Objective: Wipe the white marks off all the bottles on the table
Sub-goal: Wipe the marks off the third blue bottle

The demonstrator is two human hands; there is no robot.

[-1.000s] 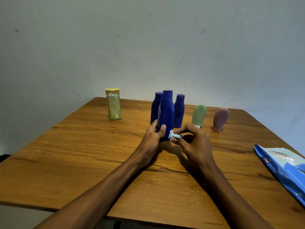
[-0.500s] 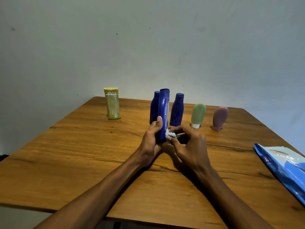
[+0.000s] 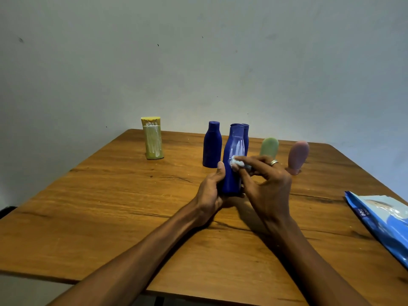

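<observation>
A wooden counter (image 3: 110, 206) with a visible grain is seen against a pale wall. Near its far left corner a yellow-green bottle (image 3: 152, 139) streaked with white is stood upright. Toward the middle of the far edge a dark blue bottle (image 3: 212, 147) is stood, with a second blue bottle (image 3: 232, 171) just nearer and a third (image 3: 246, 135) partly hidden behind it. Toward the far right corner a green tube (image 3: 269, 146) and a pink tube (image 3: 298, 156) are stood on their caps. At the right edge a blue wipes packet (image 3: 384, 221) is laid flat.
</observation>
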